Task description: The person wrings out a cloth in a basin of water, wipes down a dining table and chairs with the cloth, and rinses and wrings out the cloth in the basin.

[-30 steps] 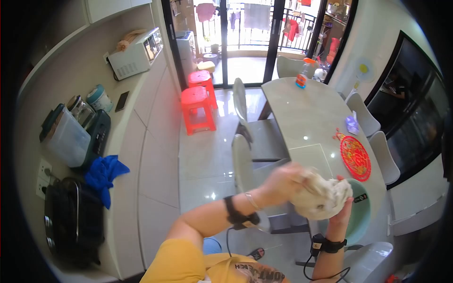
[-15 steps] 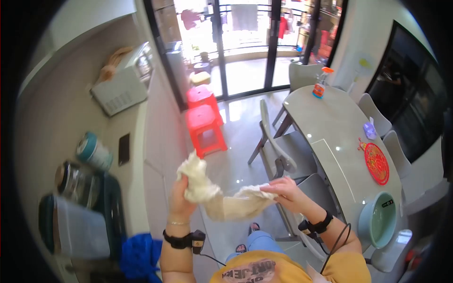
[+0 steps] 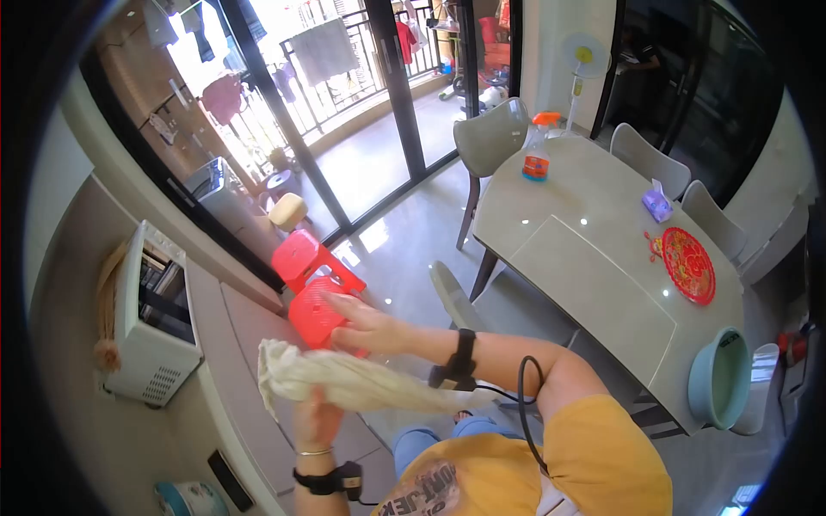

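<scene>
A long off-white cloth (image 3: 361,383) stretches from near the counter edge toward my body, bunched at its left end. My left hand (image 3: 318,421) is wrapped round the underside of the cloth near that bunched end. Just above the cloth, my right hand (image 3: 366,325) has its fingers spread, in front of the red stools. It seems to hold nothing. Both wrists carry black straps with small boxes and cables.
A microwave (image 3: 155,318) sits on the left counter, with a phone (image 3: 231,480) nearby. Red stools (image 3: 314,310) stand ahead. On the right, the dining table (image 3: 585,284) bears a spray bottle (image 3: 535,155), a tissue pack (image 3: 656,205), a red mat (image 3: 688,267) and a green basin (image 3: 718,378).
The view has turned left toward the glass doors. The cloth has gone from a bunch over the basin to a stretched length near the counter. My right hand has let go of it.
</scene>
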{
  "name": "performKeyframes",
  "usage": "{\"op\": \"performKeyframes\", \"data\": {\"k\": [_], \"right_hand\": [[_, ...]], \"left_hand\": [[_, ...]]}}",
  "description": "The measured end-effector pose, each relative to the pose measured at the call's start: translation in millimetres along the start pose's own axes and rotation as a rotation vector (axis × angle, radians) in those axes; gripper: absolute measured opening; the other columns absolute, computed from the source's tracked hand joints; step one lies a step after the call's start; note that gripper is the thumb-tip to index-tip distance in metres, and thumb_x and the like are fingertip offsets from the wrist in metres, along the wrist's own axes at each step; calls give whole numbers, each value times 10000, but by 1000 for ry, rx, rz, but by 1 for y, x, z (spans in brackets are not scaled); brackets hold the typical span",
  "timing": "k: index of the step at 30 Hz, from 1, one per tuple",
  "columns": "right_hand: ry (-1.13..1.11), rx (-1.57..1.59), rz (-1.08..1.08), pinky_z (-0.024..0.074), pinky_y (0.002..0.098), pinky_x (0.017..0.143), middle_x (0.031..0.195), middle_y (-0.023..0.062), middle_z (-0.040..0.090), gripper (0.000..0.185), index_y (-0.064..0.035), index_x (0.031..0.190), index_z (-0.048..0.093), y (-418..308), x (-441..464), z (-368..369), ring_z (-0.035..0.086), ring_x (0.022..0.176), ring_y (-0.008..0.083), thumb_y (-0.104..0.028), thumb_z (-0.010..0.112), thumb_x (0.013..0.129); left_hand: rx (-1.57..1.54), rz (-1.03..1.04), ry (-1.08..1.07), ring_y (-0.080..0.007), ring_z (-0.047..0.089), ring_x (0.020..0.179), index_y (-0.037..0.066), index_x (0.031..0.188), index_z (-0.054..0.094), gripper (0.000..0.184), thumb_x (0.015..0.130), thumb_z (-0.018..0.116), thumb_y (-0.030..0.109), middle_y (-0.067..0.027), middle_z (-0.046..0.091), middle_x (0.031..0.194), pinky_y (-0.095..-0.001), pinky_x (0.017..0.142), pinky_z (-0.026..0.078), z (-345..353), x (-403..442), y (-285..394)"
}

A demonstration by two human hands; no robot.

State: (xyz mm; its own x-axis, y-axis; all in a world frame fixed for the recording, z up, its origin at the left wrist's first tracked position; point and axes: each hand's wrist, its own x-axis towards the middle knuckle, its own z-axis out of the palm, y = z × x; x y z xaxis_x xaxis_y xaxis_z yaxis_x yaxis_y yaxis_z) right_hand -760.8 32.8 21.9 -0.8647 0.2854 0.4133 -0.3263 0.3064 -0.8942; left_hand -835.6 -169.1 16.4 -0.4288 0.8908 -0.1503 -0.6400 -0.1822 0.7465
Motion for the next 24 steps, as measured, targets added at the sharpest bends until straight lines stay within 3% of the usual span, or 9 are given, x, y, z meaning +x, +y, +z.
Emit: {"op": "performKeyframes", "data": {"k": [3,7,9,10,15,18,21,22,24], "right_hand": [[-232,188,332,315,330,1036,1272,177,490,594,37,1307,419,52,29,-22,437,1223,232,-399,508,914],[-409,504,545,347,301,1001,1232,121,521,534,10,1294,439,99,51,-52,452,1196,178,-352,531,912],[-232,530,292,362,286,980,1224,88,525,480,-10,1290,447,102,70,-69,455,1177,139,-264,572,902],[-110,528,285,366,288,976,1249,71,512,501,-39,1325,417,100,77,-80,448,1169,115,-149,605,873],[427,646,467,412,295,936,1238,83,534,547,-71,1350,391,82,65,-160,510,1102,128,-33,572,835],[681,267,532,440,282,882,1087,58,620,395,-52,1184,562,68,20,-202,557,1016,125,6,564,794],[752,-22,740,448,272,845,938,37,670,219,-29,965,676,25,-15,-238,586,945,124,-2,582,769],[801,-96,763,451,269,836,922,37,673,211,-22,937,680,17,-29,-249,593,919,121,4,571,758],[900,-233,867,448,282,853,981,64,656,235,-22,972,668,13,-60,-282,587,950,149,-15,576,756]], "left_hand": [[53,123,-153,-307,420,1248,26,1397,259,726,801,660,130,-131,439,1335,-429,1050,337,-7,56,59],[292,-165,-329,-264,425,1244,-17,1397,232,792,762,692,92,-130,427,1340,-392,1044,340,-41,156,76],[467,-290,-493,-235,430,1235,-28,1397,226,806,747,697,53,-114,423,1342,-372,1032,347,-54,209,80],[470,-412,-579,-212,418,1246,-31,1399,243,825,715,703,-10,-97,435,1346,-355,1039,327,-43,234,89],[514,-528,-689,-159,506,1118,-39,1323,374,603,791,655,5,-76,538,1215,-310,932,433,-9,357,103],[586,-568,-776,-128,562,987,-47,1248,468,464,828,637,50,-63,595,1108,-278,825,487,26,418,90],[896,-878,-994,-111,564,985,-36,1190,527,427,811,678,87,-70,621,1060,-279,851,473,47,467,69],[840,-830,-1057,-69,533,845,-38,1103,587,318,833,660,113,-39,624,920,-253,729,481,61,474,58],[739,-849,-1092,-90,555,850,-33,1110,586,341,834,664,152,-55,641,938,-266,738,484,93,497,17]]}}
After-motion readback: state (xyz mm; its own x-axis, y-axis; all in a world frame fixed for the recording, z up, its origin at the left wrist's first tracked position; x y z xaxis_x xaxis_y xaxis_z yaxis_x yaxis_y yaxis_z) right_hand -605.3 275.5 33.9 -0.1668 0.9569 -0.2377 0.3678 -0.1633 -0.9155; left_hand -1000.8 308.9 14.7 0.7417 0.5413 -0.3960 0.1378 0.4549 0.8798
